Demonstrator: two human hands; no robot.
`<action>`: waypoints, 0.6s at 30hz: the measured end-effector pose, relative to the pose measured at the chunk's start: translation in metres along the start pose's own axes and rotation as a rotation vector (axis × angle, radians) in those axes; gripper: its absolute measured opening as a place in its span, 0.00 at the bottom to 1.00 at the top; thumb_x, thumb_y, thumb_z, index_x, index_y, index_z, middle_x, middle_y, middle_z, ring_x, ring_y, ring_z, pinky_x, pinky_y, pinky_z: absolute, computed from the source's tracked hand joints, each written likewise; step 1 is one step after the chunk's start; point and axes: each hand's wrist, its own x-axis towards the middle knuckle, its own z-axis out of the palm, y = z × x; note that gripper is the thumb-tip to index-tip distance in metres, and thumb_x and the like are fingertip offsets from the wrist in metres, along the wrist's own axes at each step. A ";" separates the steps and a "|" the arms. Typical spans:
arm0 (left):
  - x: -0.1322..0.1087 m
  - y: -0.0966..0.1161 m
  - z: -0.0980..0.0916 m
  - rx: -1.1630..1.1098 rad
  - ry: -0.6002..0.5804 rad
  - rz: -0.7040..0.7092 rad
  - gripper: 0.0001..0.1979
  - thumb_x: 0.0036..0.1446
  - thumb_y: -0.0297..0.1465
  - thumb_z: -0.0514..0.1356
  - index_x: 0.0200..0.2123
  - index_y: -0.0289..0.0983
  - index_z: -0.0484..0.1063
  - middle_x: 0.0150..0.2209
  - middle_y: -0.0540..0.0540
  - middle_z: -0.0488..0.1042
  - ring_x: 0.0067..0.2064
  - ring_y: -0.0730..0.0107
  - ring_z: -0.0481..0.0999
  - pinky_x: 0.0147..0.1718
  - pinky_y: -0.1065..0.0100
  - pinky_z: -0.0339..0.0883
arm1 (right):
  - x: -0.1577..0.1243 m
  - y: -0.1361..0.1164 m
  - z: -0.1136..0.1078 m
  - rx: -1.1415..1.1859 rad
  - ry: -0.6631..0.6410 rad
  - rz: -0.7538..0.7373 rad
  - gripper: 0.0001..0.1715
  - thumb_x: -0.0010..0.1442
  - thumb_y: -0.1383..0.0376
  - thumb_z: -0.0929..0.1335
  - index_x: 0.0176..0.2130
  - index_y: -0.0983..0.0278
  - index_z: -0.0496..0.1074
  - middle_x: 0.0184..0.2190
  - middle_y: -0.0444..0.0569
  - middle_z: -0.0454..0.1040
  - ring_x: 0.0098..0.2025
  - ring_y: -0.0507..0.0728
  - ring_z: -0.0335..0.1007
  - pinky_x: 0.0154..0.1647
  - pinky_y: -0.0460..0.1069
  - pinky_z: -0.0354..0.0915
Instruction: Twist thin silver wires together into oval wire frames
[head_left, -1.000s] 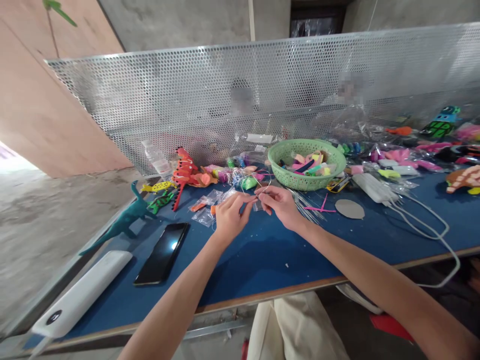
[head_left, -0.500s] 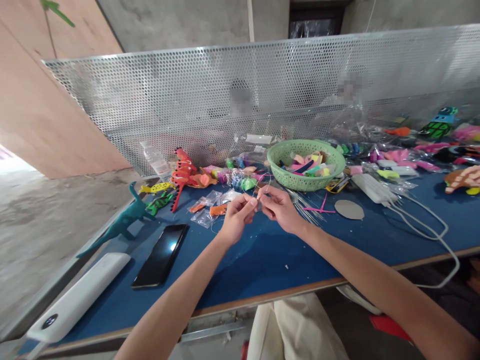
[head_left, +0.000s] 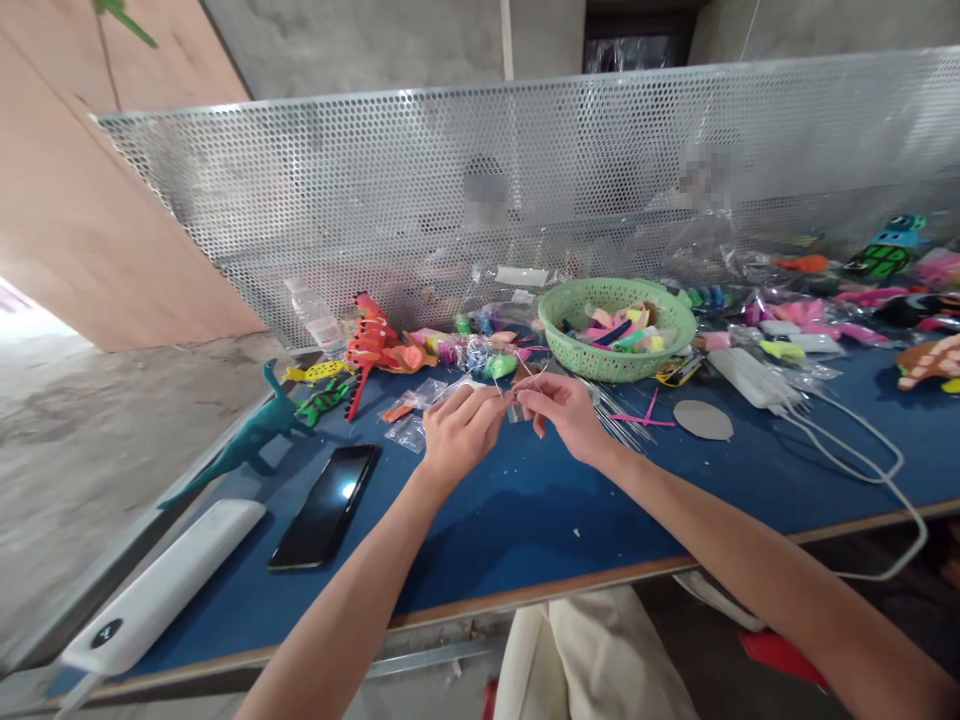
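At the far left a white power bank lies near the front edge of the blue desk, and just right of it a black phone lies face up with a glint on its screen. Behind them a teal dinosaur stands near the desk's left edge, with a red dinosaur further back, close to the perforated metal screen that runs along the rear. Small clear bags with orange bits lie between the red dinosaur and the person's left hand. That hand is raised just above the desk at the middle, its fingers drawn together and pinched on a thin wire. The wire spans the small gap between the two hands and curls up behind them; it is too fine to trace fully. The right hand meets the left almost tip to tip, with thumb and forefinger clamped on the same wire and the other fingers curled. Behind the right hand a green basket holds mixed coloured foam pieces. A bundle of straight wires lies on the desk just right of the right hand, touching a pink strip. Further right lie a grey disc and a white charger, whose cable loops toward the front edge. More coloured toys and bags crowd the far right along the screen.
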 end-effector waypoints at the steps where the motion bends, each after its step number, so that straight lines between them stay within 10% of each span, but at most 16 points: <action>1: 0.001 0.000 -0.001 0.024 0.003 0.013 0.06 0.60 0.25 0.63 0.39 0.40 0.72 0.37 0.50 0.81 0.33 0.70 0.75 0.31 0.67 0.62 | 0.000 0.001 0.000 0.012 0.007 0.008 0.13 0.57 0.56 0.75 0.38 0.63 0.80 0.24 0.44 0.72 0.24 0.50 0.66 0.17 0.45 0.63; 9: 0.000 0.001 0.001 0.036 0.025 -0.027 0.05 0.60 0.25 0.63 0.38 0.41 0.74 0.37 0.50 0.82 0.32 0.70 0.76 0.31 0.67 0.62 | 0.004 0.010 -0.002 0.095 -0.006 0.020 0.12 0.56 0.58 0.76 0.38 0.63 0.80 0.26 0.44 0.74 0.25 0.50 0.66 0.26 0.47 0.65; 18: 0.004 0.022 0.005 -0.438 0.019 -0.466 0.05 0.63 0.33 0.61 0.36 0.39 0.74 0.36 0.44 0.79 0.35 0.67 0.76 0.34 0.67 0.66 | 0.002 0.005 -0.003 -0.033 0.018 -0.082 0.14 0.57 0.55 0.75 0.36 0.62 0.75 0.34 0.45 0.73 0.32 0.50 0.66 0.31 0.46 0.65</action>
